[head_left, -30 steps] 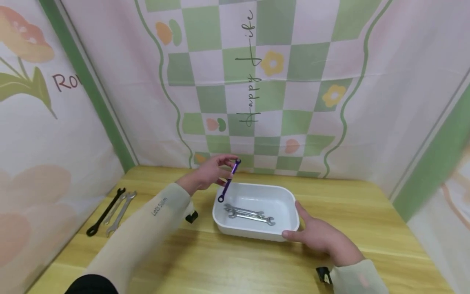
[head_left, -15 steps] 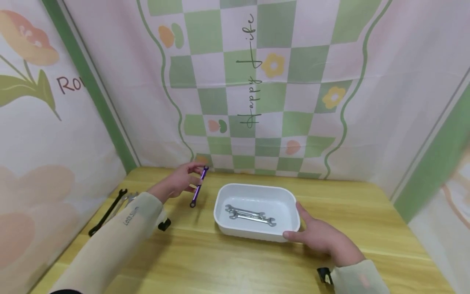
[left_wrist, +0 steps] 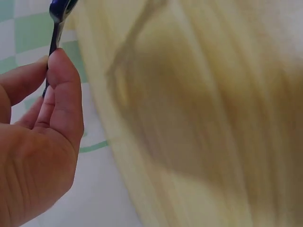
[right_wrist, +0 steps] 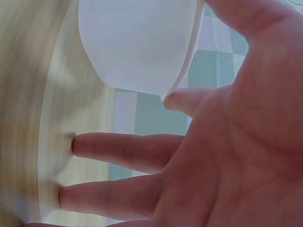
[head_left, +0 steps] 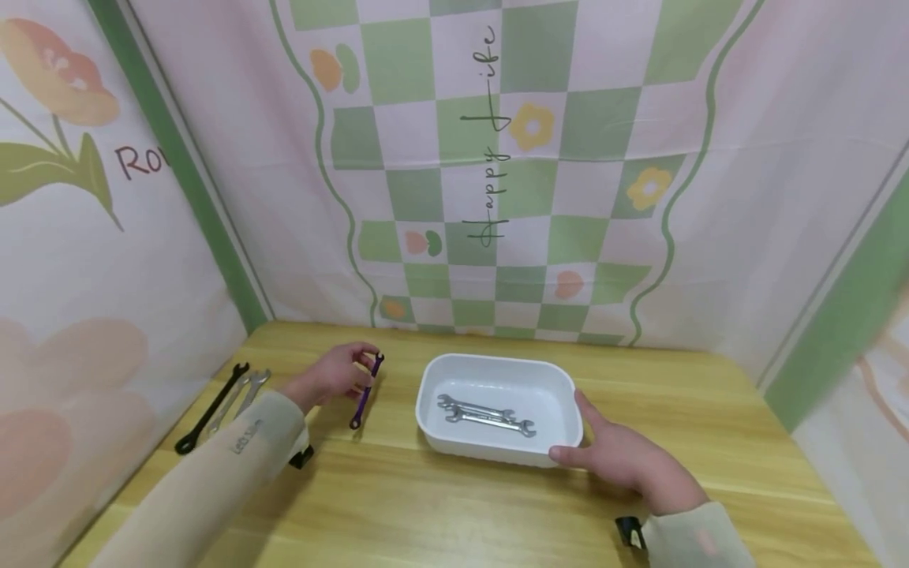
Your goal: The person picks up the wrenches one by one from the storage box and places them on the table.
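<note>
My left hand (head_left: 341, 375) pinches a purple wrench (head_left: 366, 391) near its upper end; the wrench hangs tilted, its lower end close to the wooden table (head_left: 454, 505), left of a white tray (head_left: 497, 450). The left wrist view shows my fingers (left_wrist: 57, 90) gripping the thin dark shaft of the wrench (left_wrist: 56, 33). Two silver wrenches (head_left: 485, 416) lie inside the tray. My right hand (head_left: 611, 446) rests flat against the tray's right front corner, fingers straight. In the right wrist view the tray wall (right_wrist: 137, 47) sits above my extended fingers (right_wrist: 123, 151).
A black wrench (head_left: 210, 409) and silver wrenches (head_left: 241, 397) lie side by side at the table's left edge. Patterned fabric walls (head_left: 497, 158) enclose the table at the back and both sides.
My left hand has carried the purple wrench from above the tray's left rim leftward and down toward the table. The right hand has stayed at the tray.
</note>
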Demonstrator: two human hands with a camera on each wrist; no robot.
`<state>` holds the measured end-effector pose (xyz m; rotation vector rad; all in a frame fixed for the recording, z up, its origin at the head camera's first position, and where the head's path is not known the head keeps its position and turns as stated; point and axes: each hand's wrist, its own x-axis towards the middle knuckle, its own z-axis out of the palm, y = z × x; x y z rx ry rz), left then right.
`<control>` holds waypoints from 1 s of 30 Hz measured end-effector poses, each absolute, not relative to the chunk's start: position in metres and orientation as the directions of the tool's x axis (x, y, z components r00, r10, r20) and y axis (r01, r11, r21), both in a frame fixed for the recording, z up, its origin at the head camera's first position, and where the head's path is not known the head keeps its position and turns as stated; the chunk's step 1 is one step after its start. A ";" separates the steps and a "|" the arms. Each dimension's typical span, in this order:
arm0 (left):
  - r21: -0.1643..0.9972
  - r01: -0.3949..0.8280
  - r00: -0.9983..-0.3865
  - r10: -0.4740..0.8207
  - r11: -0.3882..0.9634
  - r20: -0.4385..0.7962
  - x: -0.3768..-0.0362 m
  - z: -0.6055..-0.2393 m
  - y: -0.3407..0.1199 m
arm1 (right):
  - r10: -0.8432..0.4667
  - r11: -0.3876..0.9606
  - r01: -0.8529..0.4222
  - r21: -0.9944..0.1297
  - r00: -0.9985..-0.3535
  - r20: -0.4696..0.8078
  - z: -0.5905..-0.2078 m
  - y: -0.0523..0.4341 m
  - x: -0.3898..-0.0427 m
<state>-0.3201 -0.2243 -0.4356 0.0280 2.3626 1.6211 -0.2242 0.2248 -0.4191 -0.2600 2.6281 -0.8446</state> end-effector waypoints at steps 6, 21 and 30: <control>0.907 -0.148 -0.956 0.178 0.393 -0.233 -0.312 -0.447 -0.220 | -0.289 0.797 -0.065 -0.601 -0.914 -0.284 -0.420 0.225 -0.225; 0.852 -0.176 -0.958 0.112 0.492 -0.263 -0.312 -0.466 -0.218 | -0.291 0.799 -0.073 -0.596 -0.916 -0.278 -0.420 0.226 -0.225; 0.714 -0.196 -0.956 0.031 0.672 -0.291 -0.308 -0.457 -0.210 | -0.290 0.804 -0.076 -0.590 -0.916 -0.277 -0.420 0.226 -0.224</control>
